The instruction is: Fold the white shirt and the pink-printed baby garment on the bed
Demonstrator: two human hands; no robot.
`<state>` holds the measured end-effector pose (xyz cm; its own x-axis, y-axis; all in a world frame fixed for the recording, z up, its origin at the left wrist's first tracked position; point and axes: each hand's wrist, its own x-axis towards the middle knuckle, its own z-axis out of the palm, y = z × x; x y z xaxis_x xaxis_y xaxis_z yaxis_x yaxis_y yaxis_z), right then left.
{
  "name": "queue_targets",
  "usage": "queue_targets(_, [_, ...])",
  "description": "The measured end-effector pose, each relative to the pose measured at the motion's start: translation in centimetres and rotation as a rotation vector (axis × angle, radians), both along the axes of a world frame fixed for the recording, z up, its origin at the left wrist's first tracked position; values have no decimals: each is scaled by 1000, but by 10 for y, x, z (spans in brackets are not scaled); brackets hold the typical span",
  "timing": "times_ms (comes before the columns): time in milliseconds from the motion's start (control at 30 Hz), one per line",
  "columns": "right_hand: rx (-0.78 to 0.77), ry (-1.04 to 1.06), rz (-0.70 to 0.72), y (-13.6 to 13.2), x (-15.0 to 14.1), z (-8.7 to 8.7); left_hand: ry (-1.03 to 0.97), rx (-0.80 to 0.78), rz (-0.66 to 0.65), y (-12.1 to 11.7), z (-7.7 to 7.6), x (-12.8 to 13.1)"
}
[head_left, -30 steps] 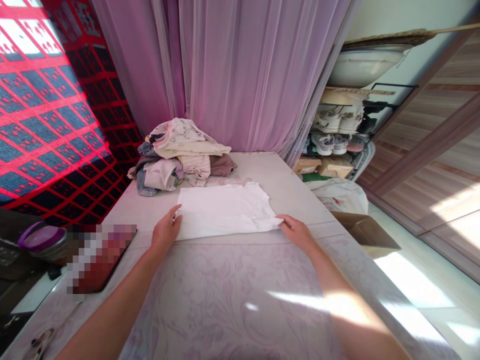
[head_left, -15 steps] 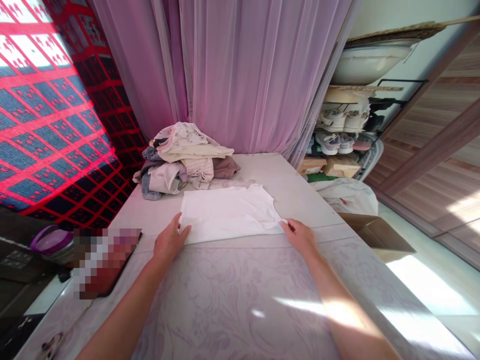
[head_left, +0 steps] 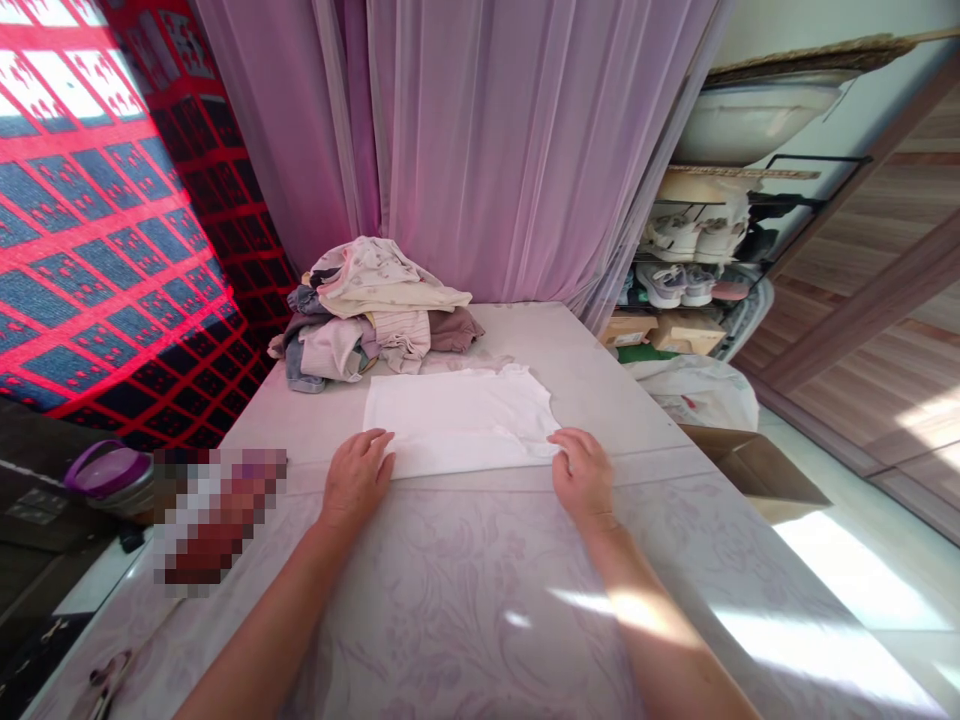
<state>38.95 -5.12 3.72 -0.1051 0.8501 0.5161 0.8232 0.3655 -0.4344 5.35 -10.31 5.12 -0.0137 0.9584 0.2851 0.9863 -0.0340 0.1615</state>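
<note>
The white cloth (head_left: pixel 457 415) lies flat, slightly creased, between two separated hands (head_left: pixel 358 475).

Garment (head_left: pixel 450 415) on the surface (head_left: pixel 450 590), clothes pile (head_left: pixel 375 310) also on it at eleven o'clock from the garment, curtain (head_left: pixel 495 150) behind at twelve, shoes (head_left: pixel 675 238) on shelving (head_left: pixel 821 159) at two, box (head_left: pixel 742 465) at three

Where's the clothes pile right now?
In the head view, the clothes pile sits at the far left of the table, just before the purple curtain and beyond the white garment at the hands.
</note>
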Motion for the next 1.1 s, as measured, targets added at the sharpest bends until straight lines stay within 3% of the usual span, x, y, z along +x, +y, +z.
queue_targets(67, [-57, -48, 238, -6, -23, -1, 12, -62, -111, 2, -6, 6])
queue_targets(133, [-137, -133, 418, -11, -46, -4, 38, -159, -130, 4, -12, 12])
queue_targets(233, [-250, -281, 481, -12, -68, -9, 84, -254, -97, 3, -17, 16])
queue_targets(400, [-337, -378, 359, -7, -62, -14, 95, -254, -82, 1, -18, 17])
queue_targets(600, [-198, -183, 316, 4, -44, -18, 68, -197, -74, 1, -21, 17])
queue_targets(800, [9, 36, -103, 13, -2, -20, 41, -163, -46, -1, -24, 14])
queue_targets(933, [-80, 77, -304, 17, 19, -21, 43, -181, -44, -2, -23, 14])
queue_targets(1100, [-209, 59, -327, 20, 24, -21, -62, -123, -24, 2, -31, 7])
